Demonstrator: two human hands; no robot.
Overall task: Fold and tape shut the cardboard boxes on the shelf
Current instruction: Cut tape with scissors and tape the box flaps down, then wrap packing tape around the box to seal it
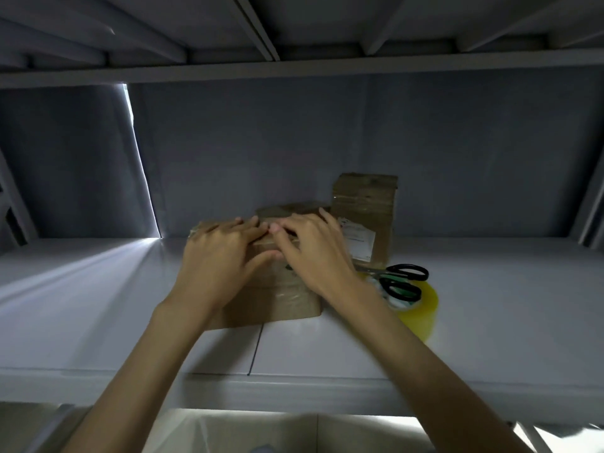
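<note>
A brown cardboard box (277, 299) lies on the white shelf (490, 305), with clear tape showing across its near side. My left hand (222, 253) lies flat on the box's top left, fingers stretched toward the far edge. On the top right, my right hand (313, 250) presses down, its fingertips meeting the left hand's near the middle. Both hands hide most of the box's top. A yellow tape roll (421, 308) lies just right of the box, and black-handled scissors (402, 279) rest on it.
A taller cardboard box (366, 217) with a white label stands behind on the right. Another low brown box (291, 209) peeks out behind my hands. The shelf above (294, 73) hangs low overhead. A grey back panel closes the rear, with a lit gap at left.
</note>
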